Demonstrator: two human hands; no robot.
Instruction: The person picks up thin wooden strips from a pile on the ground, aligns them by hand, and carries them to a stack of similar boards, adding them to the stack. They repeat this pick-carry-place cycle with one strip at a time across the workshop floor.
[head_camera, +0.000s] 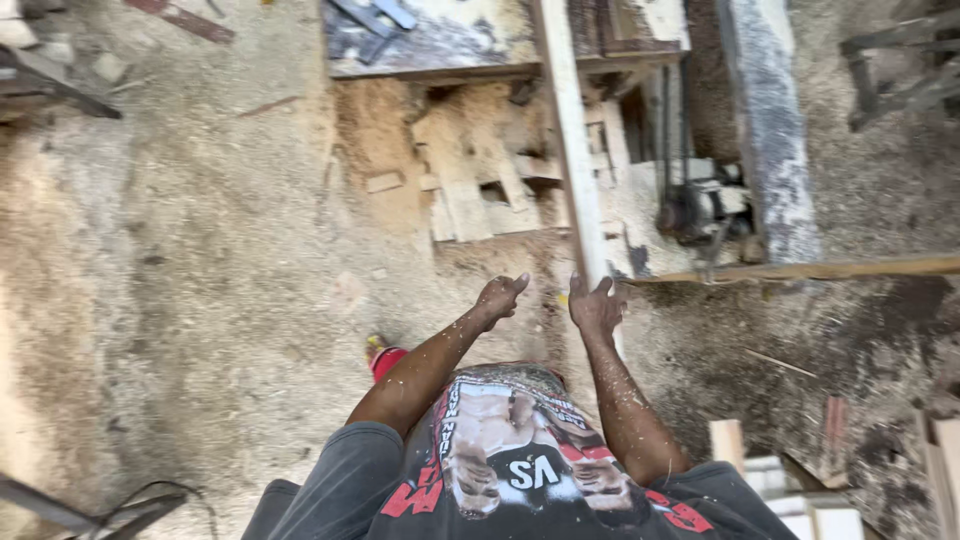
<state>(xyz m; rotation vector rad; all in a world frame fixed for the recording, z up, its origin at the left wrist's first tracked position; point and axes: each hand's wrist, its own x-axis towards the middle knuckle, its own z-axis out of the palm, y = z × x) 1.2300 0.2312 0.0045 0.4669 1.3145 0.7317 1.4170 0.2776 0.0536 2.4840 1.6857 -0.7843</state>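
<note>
Plank (572, 140), long, narrow and pale, dusted with sawdust, runs away from me from just beyond my right hand (596, 306) up to the far edge of the view, crossing the saw bench (450, 45). My right hand lies on its near end, fingers spread and curled over the wood, gripping it loosely; whether the thumb closes underneath I cannot tell. My left hand (498, 297) hovers just left of the plank, half curled with the thumb up, holding nothing. Under the bench sits an open wooden frame (470, 170) packed with orange sawdust and short offcuts. To the right a grey beam (775, 130) stands beside a small motor (700, 210), and a thin lath (830, 268) lies across the ground. Near right, pale cut blocks (800, 500) are stacked. Sawdust covers the floor (180, 250) on the left.
</note>
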